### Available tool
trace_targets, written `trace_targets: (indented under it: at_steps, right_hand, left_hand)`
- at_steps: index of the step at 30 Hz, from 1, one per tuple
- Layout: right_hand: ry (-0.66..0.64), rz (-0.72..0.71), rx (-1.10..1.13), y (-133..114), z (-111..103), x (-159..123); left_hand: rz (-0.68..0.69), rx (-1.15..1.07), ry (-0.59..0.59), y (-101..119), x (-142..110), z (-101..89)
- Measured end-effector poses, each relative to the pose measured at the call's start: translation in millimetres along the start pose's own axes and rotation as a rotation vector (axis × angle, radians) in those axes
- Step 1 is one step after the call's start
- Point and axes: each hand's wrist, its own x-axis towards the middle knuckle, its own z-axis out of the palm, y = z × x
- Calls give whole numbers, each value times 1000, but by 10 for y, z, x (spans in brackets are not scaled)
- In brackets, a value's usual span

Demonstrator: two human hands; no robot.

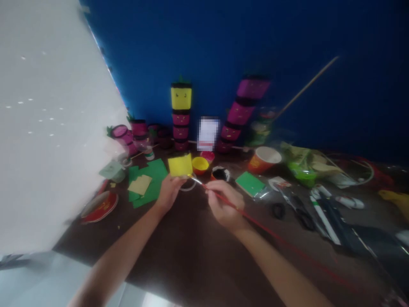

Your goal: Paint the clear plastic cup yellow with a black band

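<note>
My left hand [169, 192] is closed on the lower edge of a bright yellow piece [180, 165], which looks like a yellow-painted paper cup. In my right hand [225, 202] is a thin paintbrush [220, 196] with a red handle, held like a pen. The brush tip points left and meets or nearly meets the lower right corner of the yellow piece. Just behind them stands a small cup of yellow paint [200, 164]. Beside it are a pink paint cup [207, 157] and a cup with black inside [220, 173]. A pale ring [188, 187] shows below the yellow piece.
Stacked purple cups [181, 131] with a yellow top stand against the blue wall; another purple stack [240, 113] leans there. Green sheets [155, 170] and a red lid [100, 207] lie left. Right are a paper cup [265, 158], a green pad [251, 183], scissors [302, 213] and markers [324, 217].
</note>
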Motion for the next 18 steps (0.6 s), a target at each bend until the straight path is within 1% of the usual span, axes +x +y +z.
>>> trace_targets:
  at_steps: [3,8,15,18]
  right_hand:
    - [-7,3,-1,-4,-10,-3]
    - [42,6,-28,-11,-15,-4]
    - [-38,18,-23,-24,-1,4]
    - [-25,13,-27,-26,-7,1]
  left_hand:
    - [4,3,9,-3,2,-4]
    - [-4,3,-2,-5,-1,-6]
    - [18,24,-9,-2,-9,-21]
    - [30,75,6,-19,2,-45]
